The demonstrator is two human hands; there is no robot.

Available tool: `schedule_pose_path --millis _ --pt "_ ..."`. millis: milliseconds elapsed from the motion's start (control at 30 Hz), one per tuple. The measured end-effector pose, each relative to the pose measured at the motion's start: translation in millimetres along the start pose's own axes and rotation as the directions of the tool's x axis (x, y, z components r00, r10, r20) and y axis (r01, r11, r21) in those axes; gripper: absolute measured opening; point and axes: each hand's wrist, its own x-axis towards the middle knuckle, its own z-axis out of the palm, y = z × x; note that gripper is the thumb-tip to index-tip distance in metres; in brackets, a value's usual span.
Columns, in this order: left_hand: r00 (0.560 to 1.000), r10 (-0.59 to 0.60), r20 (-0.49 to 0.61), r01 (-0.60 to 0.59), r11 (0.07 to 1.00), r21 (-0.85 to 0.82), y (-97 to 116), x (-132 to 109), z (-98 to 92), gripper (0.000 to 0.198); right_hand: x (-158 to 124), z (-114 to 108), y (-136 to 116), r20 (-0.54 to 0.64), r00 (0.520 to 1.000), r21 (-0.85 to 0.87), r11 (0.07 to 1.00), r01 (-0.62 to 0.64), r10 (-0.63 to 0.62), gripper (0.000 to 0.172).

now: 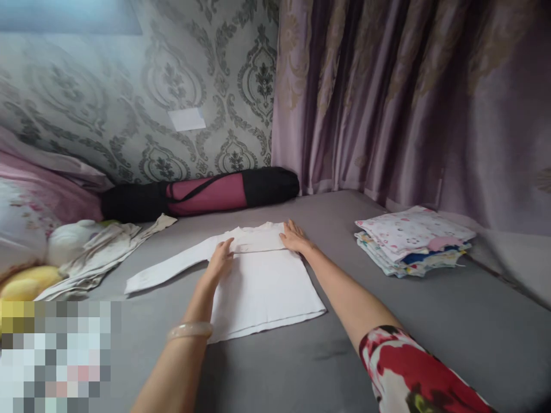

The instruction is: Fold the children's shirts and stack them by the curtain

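A white long-sleeved shirt [262, 292] lies spread on the grey bed surface, its collar pointing away from me. One sleeve stretches out to the left; the other appears folded across the chest. My left hand [221, 258] rests on the shirt near its left shoulder, fingers extended and the thumb apart. At the right shoulder, my right hand [295, 236] lies with its fingers outstretched on the edge of the cloth. Neither hand grips the fabric visibly. A pale bangle [190, 330] circles my left wrist.
A stack of folded patterned clothes [415, 235] sits on the right. Crumpled beige clothing [107, 252] and plush toys [32, 281] lie at the left. A black and maroon long bag [206, 193] runs along the wall. Purple curtains [365, 97] hang behind.
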Motion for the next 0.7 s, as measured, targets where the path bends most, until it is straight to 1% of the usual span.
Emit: schedule_pose_path --millis 67,133,200,233,267,333,400,467,533,600,700 --pt "0.997 0.067 0.027 -0.067 0.998 0.004 2 -12 -2.6 0.054 -1 2 -3 -0.05 0.997 -0.036 0.997 0.061 -0.063 0.065" --pt "0.983 0.172 0.069 -0.175 0.984 0.027 8 -26 -0.5 0.05 -1 8 -8 -0.084 0.99 -0.073 0.992 0.105 -0.111 0.066" --pt "0.956 0.263 0.133 -0.272 0.961 0.054 14 -42 4.8 0.045 0 17 -11 -0.109 0.989 -0.097 0.991 0.087 -0.098 0.067" --pt "0.944 0.284 0.168 -0.299 0.952 0.071 17 -50 7.7 0.044 1 21 -12 -0.12 0.989 -0.108 0.992 0.069 -0.082 0.067" --pt "0.938 0.284 0.199 -0.307 0.947 0.094 19 -58 10.3 0.043 1 25 -12 -0.126 0.99 -0.117 0.992 0.054 -0.069 0.067" --pt "0.942 0.24 0.233 -0.279 0.948 0.153 24 -75 14.2 0.045 2 31 -11 -0.122 0.991 -0.131 0.99 0.047 -0.063 0.067" --pt "0.95 0.189 0.251 -0.242 0.949 0.201 29 -89 15.7 0.049 4 32 -9 -0.106 0.992 -0.136 0.989 0.057 -0.072 0.067" --pt "0.948 0.169 0.27 -0.232 0.948 0.217 32 -101 15.8 0.053 5 31 -8 -0.088 0.994 -0.137 0.989 0.052 -0.065 0.068" --pt "0.947 0.179 0.268 -0.241 0.946 0.219 34 -108 15.7 0.054 7 29 -9 -0.07 0.996 -0.14 0.989 0.043 -0.053 0.068" --pt "0.949 0.205 0.239 -0.259 0.94 0.222 36 -113 15.7 0.054 8 25 -11 -0.048 0.998 -0.164 0.986 0.037 -0.045 0.069" --pt "0.951 0.214 0.223 -0.267 0.933 0.242 38 -116 15.8 0.054 10 21 -19 -0.041 0.997 -0.215 0.975 0.056 -0.066 0.065"
